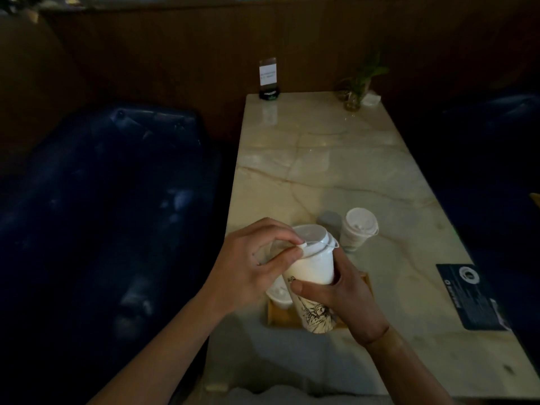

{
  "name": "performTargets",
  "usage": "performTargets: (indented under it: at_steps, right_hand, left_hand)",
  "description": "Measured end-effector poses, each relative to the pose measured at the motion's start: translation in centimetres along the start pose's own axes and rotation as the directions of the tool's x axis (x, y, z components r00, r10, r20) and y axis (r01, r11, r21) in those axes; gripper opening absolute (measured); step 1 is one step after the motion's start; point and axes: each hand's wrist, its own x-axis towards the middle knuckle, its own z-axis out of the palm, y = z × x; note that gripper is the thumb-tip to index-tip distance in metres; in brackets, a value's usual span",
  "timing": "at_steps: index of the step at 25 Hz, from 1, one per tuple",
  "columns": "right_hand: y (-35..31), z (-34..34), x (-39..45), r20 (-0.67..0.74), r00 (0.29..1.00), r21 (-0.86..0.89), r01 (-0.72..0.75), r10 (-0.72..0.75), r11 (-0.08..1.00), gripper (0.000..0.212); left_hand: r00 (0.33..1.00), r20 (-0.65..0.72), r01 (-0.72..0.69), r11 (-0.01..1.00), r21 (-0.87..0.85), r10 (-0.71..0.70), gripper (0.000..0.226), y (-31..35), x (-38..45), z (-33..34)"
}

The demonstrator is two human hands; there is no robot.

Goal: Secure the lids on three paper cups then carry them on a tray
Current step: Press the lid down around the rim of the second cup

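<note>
1. This looks like a café or restaurant booth, dimly lit.
2. A long marble-patterned table (336,171) runs between dark blue padded bench seats (102,214) on both sides.
3. Wood panelling (263,33) lines the wall behind.
4. At the table's far end stand a small card holder with a printed notice (268,78) and a plant in a glass vase (358,86).
5. Lidded takeaway paper cups (359,230) stand on the table.

— How's the light?
— Dim. Only the marble table (336,171) catches it; glare sits near its far edge.
— Sharpness?
— Soft throughout, surroundings nearly black, wide-angle bending at the frame's edges.
</note>
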Motion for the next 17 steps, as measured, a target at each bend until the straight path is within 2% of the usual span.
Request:
performTargets:
  at_steps: [4,9,13,17]
  right_hand:
    - [1.0,-1.9,-1.3,0.066,0.997,0.087,-0.031,0.026,0.996,0.065]
    - [2.8,-4.2,-2.4,0.104,0.989,0.174,-0.123,0.106,0.977,0.071]
    - [3.3,-6.2,-2.5,0.144,0.982,0.154,-0.141,0.119,0.978,0.074]
    - [3.3,-7.7,-2.7,0.180,0.975,0.129,-0.151,0.126,0.980,0.077]
  left_hand:
    - [0.999,-0.028,0.035,0.999,-0.022,-0.036,0.011,0.8,-0.5,2.7]
    - [0.995,-0.061,0.077,0.997,-0.009,-0.077,0.014,1.7,-1.1,6.0]
    - [0.993,-0.094,0.079,0.996,0.031,-0.075,0.016,2.2,-1.4,8.0]
    - [0.983,-0.109,0.156,0.986,0.052,-0.149,0.017,2.7,-1.8,9.4]
